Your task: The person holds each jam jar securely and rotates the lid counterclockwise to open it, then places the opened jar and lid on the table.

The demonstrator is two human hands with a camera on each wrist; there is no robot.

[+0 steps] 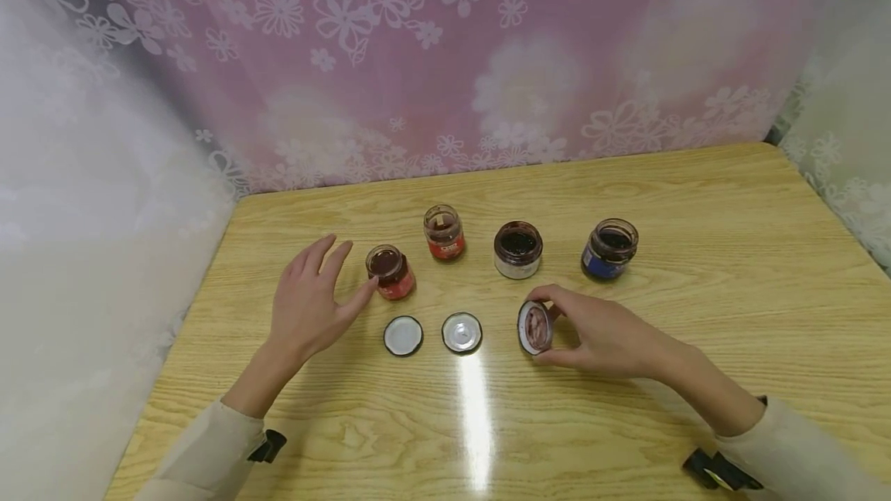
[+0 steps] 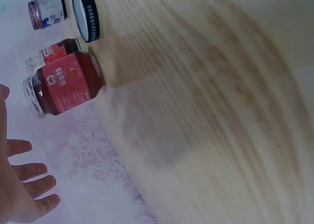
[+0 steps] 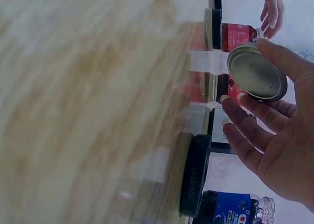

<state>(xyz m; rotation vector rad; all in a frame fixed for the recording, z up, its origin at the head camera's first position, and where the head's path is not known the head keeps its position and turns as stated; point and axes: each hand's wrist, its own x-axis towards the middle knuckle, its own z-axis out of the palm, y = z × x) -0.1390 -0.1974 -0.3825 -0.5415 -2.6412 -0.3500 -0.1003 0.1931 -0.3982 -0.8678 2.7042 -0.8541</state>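
Note:
In the head view my right hand point(image 1: 605, 335) pinches a round metal jar lid point(image 1: 537, 328) by its edge, tilted up on its side. The right wrist view shows this lid point(image 3: 256, 72) with a dull silvery face, between thumb and fingers. My left hand point(image 1: 309, 308) is spread, its thumb beside the left red-labelled jar point(image 1: 394, 281); whether it touches, I cannot tell. Two lids, a left lid point(image 1: 403, 335) and a middle lid point(image 1: 462, 332), lie with pale insides up. Another dark-rimmed lid point(image 3: 195, 175) shows in the right wrist view near the blue-labelled jar.
Beyond the hands stand more open jars: a second red-labelled jar point(image 1: 445, 234), a white-labelled jar point(image 1: 518, 252) and a blue-labelled jar point(image 1: 609, 250), each with dark contents. The wooden table point(image 1: 731, 253) meets a pink floral curtain point(image 1: 431, 83) at the back.

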